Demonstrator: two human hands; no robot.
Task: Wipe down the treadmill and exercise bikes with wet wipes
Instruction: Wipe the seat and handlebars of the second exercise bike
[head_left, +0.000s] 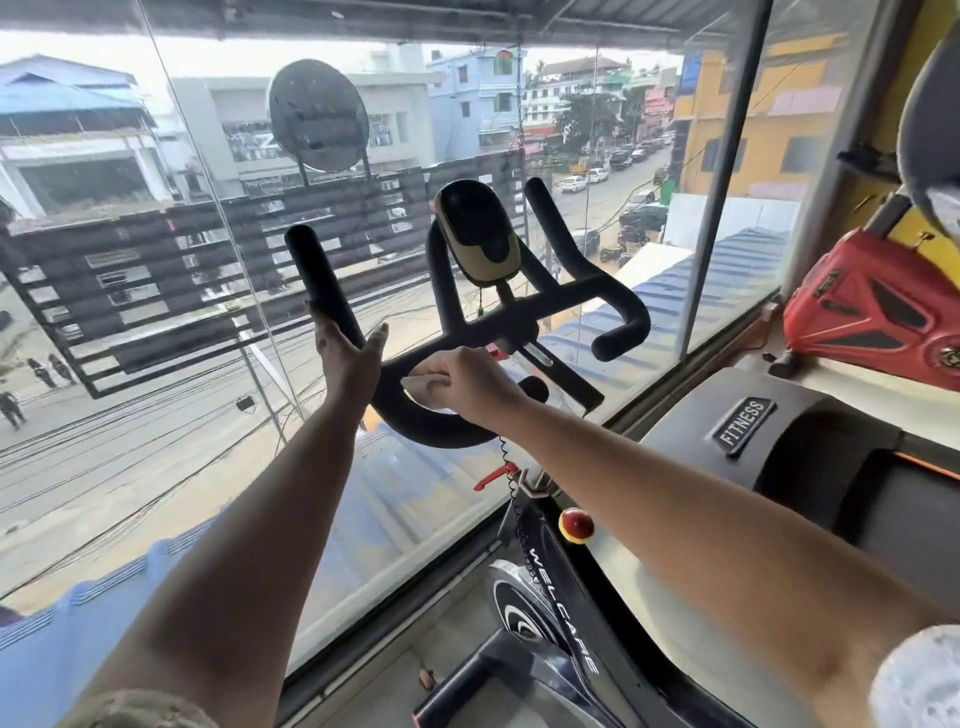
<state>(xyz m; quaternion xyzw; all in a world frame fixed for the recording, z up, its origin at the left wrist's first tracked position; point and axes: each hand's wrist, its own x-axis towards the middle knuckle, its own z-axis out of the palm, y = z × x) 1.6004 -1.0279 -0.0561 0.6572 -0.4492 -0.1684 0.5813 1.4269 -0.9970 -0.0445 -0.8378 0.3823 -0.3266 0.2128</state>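
Note:
An exercise bike's black handlebar (576, 293) stands in front of me at the window, with a gold and black console (478, 234) at its centre. My left hand (349, 353) grips the left upright bar of the handlebar, thumb on one side and fingers on the other. My right hand (467, 387) presses a white wet wipe (422, 391) against the lower curved loop of the handlebar, fingers curled over the wipe. The bike's frame (563, 618) with white lettering and a red knob (575, 526) lies below my right arm.
A treadmill (810, 467) with a "FITNESS" badge sits to the right. A red machine cover (878, 312) stands behind it. Glass window panes (208, 364) close the space right behind the handlebar, with a street far below.

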